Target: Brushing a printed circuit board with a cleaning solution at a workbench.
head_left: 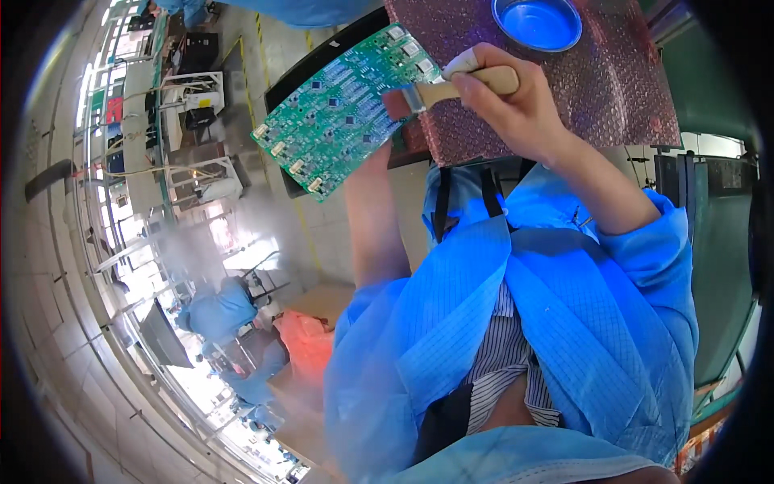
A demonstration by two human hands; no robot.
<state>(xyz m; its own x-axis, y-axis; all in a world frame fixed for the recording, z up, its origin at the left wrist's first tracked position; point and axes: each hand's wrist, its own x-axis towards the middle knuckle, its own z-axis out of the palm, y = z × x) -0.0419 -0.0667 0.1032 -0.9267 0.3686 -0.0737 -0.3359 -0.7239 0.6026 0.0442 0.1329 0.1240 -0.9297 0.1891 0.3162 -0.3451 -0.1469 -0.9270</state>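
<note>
A green circuit board with dark chips, white connectors at its near left end and square parts at its far right end is held up at a slant. My left hand supports it from beneath, its fingers hidden behind the board. My right hand is closed round the wooden handle of a flat brush, with a white cover on one finger. The brush's reddish bristles touch or hover just over the board's right part; which of the two I cannot tell.
Pinkish bubble wrap covers the table on the right, and a round metal dish of blue-looking liquid stands on it. A black tray edge shows behind the board. At lower left are an orange-red bag and people in blue.
</note>
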